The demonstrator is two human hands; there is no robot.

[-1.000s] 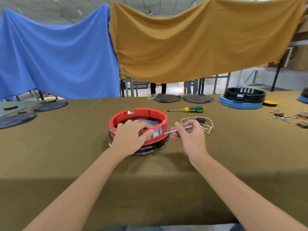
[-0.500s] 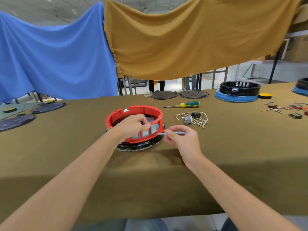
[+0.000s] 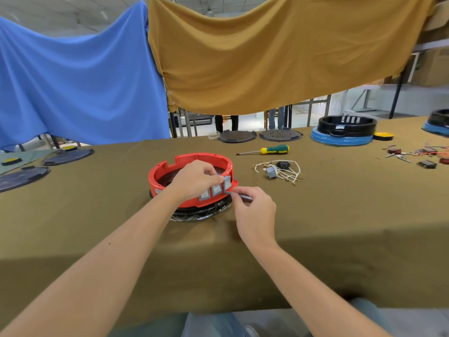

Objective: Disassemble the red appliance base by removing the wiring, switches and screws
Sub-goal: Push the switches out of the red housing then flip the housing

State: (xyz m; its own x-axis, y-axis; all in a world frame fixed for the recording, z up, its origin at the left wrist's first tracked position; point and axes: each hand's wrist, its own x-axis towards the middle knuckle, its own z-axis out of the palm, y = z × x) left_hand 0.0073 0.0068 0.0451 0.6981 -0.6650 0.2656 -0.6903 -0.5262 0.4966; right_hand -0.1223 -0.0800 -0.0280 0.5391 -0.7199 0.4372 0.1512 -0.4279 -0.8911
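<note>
On the surface sits the base, wiring already out beside it, three switches still seated, left hand gripping its rim, right hand pinching a tool.

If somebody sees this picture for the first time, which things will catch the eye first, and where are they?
The red appliance base at the table's centre stands out first, with the left hand resting over its rim and the right hand holding a thin grey tool at its grey switches. Behind hang a blue cloth on the left and a mustard cloth on the right.
</note>
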